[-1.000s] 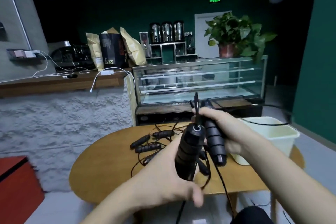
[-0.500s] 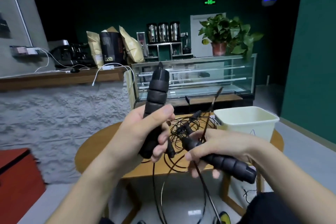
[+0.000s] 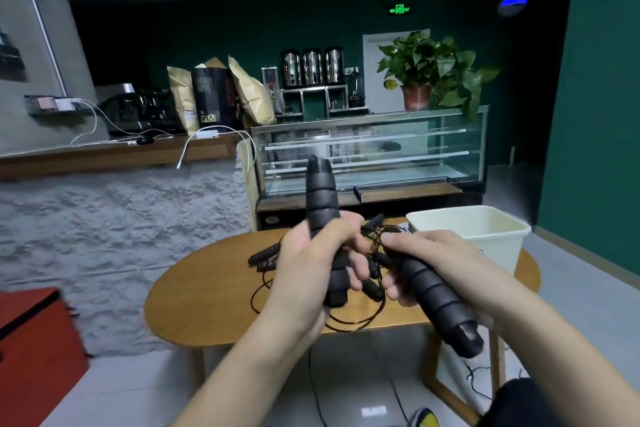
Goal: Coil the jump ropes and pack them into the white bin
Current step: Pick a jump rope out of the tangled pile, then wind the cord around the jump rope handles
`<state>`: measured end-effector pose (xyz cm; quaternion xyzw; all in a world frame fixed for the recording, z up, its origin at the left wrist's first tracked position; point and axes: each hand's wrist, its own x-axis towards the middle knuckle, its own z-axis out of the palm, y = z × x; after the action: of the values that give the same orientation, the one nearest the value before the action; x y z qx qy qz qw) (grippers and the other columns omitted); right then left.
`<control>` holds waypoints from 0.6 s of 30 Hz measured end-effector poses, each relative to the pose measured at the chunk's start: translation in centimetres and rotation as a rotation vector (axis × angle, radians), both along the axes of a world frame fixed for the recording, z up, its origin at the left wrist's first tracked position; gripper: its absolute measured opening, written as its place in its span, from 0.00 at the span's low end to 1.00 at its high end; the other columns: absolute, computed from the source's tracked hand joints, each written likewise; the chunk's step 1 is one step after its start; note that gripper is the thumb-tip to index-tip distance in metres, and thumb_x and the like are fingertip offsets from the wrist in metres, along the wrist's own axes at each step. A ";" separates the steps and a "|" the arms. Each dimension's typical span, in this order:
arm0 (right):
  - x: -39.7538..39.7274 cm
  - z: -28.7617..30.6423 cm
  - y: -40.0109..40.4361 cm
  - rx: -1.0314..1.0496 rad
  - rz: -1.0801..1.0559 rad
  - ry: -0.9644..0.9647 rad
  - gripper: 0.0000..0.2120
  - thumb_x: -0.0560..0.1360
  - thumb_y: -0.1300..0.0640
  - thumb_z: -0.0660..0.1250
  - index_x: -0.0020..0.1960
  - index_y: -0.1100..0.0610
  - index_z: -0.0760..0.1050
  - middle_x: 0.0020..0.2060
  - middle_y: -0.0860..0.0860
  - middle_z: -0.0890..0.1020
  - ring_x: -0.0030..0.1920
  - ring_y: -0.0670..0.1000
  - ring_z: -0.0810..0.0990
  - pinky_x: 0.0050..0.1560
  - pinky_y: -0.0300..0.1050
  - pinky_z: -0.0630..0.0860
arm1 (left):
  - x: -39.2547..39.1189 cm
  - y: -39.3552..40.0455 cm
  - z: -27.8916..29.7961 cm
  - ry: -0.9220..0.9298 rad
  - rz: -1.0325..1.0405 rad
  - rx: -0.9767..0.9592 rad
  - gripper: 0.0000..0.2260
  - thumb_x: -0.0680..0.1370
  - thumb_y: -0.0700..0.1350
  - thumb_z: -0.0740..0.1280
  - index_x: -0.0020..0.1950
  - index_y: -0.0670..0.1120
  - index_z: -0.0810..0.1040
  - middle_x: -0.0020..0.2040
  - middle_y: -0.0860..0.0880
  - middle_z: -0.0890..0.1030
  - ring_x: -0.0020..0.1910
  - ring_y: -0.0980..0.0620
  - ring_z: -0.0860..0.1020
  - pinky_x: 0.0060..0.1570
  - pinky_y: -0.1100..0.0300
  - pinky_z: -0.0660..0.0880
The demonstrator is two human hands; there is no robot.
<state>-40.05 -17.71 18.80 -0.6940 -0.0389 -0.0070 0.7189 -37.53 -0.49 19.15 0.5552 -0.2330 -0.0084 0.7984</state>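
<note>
Dark green walls close off a café room, with a glass case and a potted plant behind an oval wooden table. Paper bags and urns stand on the counter at the back left, above a rough white stone front. A white bin, smooth plastic and square, sits at the table's far right edge. More ropes, thin black cord with ribbed handles, lie tangled at the table's middle, partly hidden by the hands.

The left hand is clamped round one ribbed black handle, upright and tilted slightly left. The right hand grips the second handle, which slants down toward the near right. Cord hangs from between the hands to the tiled floor.

Compared with half a second ago, the hands are closer together, the left handle sits lower against the case, and the right handle points more steeply down.
</note>
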 end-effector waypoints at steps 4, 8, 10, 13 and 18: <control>0.3 -1.2 0.8 0.041 -0.175 -0.175 0.15 0.74 0.47 0.71 0.46 0.60 0.80 0.36 0.54 0.83 0.35 0.52 0.80 0.38 0.46 0.76 | 0.1 -1.3 -2.5 0.089 -0.046 0.069 0.15 0.72 0.41 0.72 0.58 0.39 0.81 0.43 0.42 0.82 0.40 0.48 0.80 0.43 0.56 0.78; 0.2 -2.1 1.7 0.031 -0.205 -0.310 0.13 0.76 0.47 0.71 0.41 0.56 0.80 0.35 0.51 0.80 0.37 0.51 0.77 0.42 0.53 0.73 | -0.1 -1.5 -3.9 0.164 -0.126 0.086 0.11 0.75 0.41 0.71 0.56 0.39 0.81 0.45 0.43 0.84 0.52 0.33 0.81 0.63 0.36 0.73; 0.3 -2.5 1.9 0.051 -0.195 -0.335 0.17 0.75 0.44 0.71 0.43 0.59 0.79 0.34 0.52 0.76 0.34 0.51 0.74 0.37 0.50 0.73 | -0.4 -1.4 -3.8 0.210 -0.188 0.076 0.08 0.78 0.39 0.69 0.56 0.40 0.80 0.48 0.39 0.85 0.53 0.36 0.82 0.62 0.35 0.73; 0.3 -2.9 2.2 0.039 -0.211 -0.333 0.14 0.77 0.46 0.68 0.45 0.57 0.80 0.33 0.51 0.73 0.31 0.50 0.70 0.26 0.37 0.68 | -0.6 -1.3 -3.8 0.285 -0.332 -0.001 0.09 0.79 0.39 0.67 0.59 0.42 0.81 0.55 0.34 0.83 0.53 0.34 0.83 0.61 0.29 0.73; 0.9 -3.5 2.0 -0.011 -0.237 -0.372 0.13 0.78 0.45 0.66 0.49 0.54 0.81 0.37 0.49 0.80 0.37 0.50 0.77 0.29 0.36 0.72 | -0.3 -0.9 -4.3 0.274 -0.469 0.033 0.15 0.75 0.38 0.66 0.62 0.45 0.78 0.55 0.37 0.83 0.52 0.33 0.82 0.55 0.32 0.77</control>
<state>-39.17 -15.71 15.26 -0.6843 -0.0891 -0.2194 0.6897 -37.86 -1.40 14.82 0.4928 -0.2451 -0.2721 0.7893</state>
